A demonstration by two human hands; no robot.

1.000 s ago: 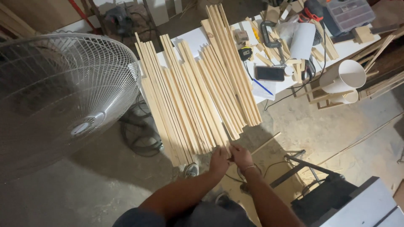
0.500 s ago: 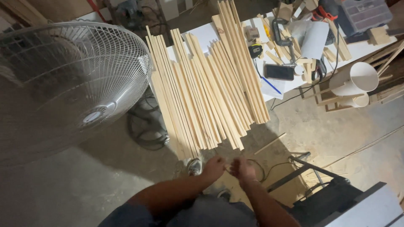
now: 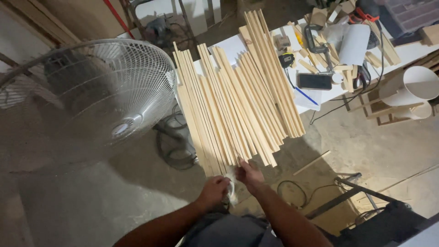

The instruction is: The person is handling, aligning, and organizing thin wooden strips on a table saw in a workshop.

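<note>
A workshop with a rough concrete floor (image 3: 366, 137) lies below the camera, and a white worktable (image 3: 315, 98) runs across the upper middle of the view. A fan of long pale wooden strips (image 3: 233, 96) rests on that table, their far ends up on the tabletop and their near ends hanging out over the floor toward the person. The long axis of the strips runs from the far table edge down to the hands, leaning slightly leftward as it comes nearer.

The right hand (image 3: 249, 174) is at the near tips of the strips, fingers reaching up so they touch or nearly touch the end of one strip in the middle of the bundle; the exact grip is too small to tell. The left hand (image 3: 214, 191) sits just below and to the left, closed loosely around something small and pale (image 3: 232, 192) that cannot be identified. The two hands are close together, almost touching. The right hand is the nearer one to the strip ends; the left is slightly further back toward the body.

To the left stands a large round wire-caged fan (image 3: 105, 91). On the table beyond the strips lie a dark phone (image 3: 314, 81), a blue pen (image 3: 305, 96), a clamp (image 3: 313, 39) and short offcuts. A white pipe (image 3: 411, 89) rests at the right, and a loose stick (image 3: 312, 163) lies on the floor.
</note>
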